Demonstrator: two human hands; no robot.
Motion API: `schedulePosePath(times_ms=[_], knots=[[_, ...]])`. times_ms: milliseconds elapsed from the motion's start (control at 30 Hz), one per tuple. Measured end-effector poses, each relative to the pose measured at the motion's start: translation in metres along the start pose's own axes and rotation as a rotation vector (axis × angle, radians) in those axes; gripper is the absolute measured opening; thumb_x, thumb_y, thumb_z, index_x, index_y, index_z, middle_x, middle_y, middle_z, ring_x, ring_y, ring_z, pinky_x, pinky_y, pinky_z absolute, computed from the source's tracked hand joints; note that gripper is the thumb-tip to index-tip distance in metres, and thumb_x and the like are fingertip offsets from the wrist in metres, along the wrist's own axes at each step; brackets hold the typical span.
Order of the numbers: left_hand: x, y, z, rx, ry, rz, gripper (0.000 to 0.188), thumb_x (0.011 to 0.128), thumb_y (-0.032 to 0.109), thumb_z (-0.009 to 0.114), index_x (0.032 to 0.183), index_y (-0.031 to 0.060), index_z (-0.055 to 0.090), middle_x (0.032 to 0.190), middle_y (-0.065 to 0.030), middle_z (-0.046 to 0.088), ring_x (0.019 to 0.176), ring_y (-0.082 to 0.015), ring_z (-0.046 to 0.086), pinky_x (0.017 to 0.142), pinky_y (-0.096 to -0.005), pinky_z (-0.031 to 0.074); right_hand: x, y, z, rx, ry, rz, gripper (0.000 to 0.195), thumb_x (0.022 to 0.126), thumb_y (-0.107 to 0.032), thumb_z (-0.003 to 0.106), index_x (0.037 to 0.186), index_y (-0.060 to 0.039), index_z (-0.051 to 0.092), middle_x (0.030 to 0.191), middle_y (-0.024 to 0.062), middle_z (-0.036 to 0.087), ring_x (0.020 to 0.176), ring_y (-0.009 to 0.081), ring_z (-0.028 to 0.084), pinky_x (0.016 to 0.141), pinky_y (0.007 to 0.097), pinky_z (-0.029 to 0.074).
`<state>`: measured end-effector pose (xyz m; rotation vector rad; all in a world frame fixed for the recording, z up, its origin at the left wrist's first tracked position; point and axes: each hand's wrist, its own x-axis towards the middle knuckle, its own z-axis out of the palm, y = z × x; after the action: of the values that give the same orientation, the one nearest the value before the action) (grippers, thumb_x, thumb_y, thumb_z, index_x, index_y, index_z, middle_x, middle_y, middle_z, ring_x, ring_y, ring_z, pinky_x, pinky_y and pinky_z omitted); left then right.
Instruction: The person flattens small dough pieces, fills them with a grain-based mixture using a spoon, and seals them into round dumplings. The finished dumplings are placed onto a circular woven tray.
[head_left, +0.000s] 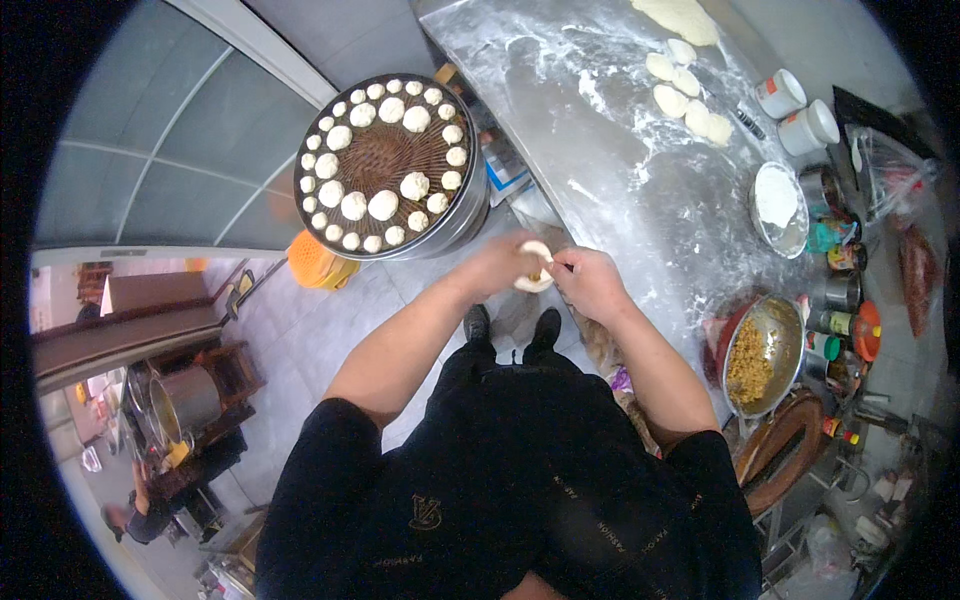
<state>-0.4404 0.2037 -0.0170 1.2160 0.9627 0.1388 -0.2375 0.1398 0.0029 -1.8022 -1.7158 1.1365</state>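
Observation:
Between my two hands is a round dough wrapper (534, 248) with some yellowish filling showing inside it. My left hand (501, 262) is slightly blurred and cups the wrapper from the left. The fingertips of my right hand (589, 279) pinch its right edge. Just beyond my left hand stands a round steamer (386, 154) with a dark woven liner, where filled buns (383, 205) lie in rings, smaller ones outside and larger ones inside. At the far right of the floured metal worktop (525, 97) rest several flat dough rounds (670, 100).
A metal bowl of chopped filling (750, 367) sits at the worktop's right, with a bowl of flour (776, 199) behind it. White tubs (806, 127), jars and bottles line the wall. A yellow basket (319, 259) stands on the floor by the steamer. Another person (139, 517) is at lower left.

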Motion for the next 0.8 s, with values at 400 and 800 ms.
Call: schedulePosePath(times_ms=[400,800], knots=[[-0.007,-0.036,0.038,-0.603,0.194,0.126,0.033,0.097,0.018,0.068,0.127,0.0057,0.059,0.114,-0.0066,0.066,0.099,-0.0161,0.066,0.082,-0.0364,0.06,0.001,-0.011,0.003,-0.065,0.076,0.007,0.022,0.091,-0.025,0.07,0.095,-0.0039,0.076,0.093,0.0189,0.073,0.091,0.0388,0.069,0.083,0.0464,0.055],[-0.011,-0.01,0.02,-0.108,0.187,0.106,0.032,0.098,0.019,0.065,0.127,0.0033,0.063,0.105,-0.0052,0.068,0.097,-0.0143,0.064,0.087,-0.0311,0.052,0.0,-0.027,0.001,-0.186,0.138,-0.098,0.022,0.091,-0.023,0.069,0.095,-0.003,0.075,0.1,0.0198,0.071,0.095,0.0388,0.068,0.087,0.047,0.054]])
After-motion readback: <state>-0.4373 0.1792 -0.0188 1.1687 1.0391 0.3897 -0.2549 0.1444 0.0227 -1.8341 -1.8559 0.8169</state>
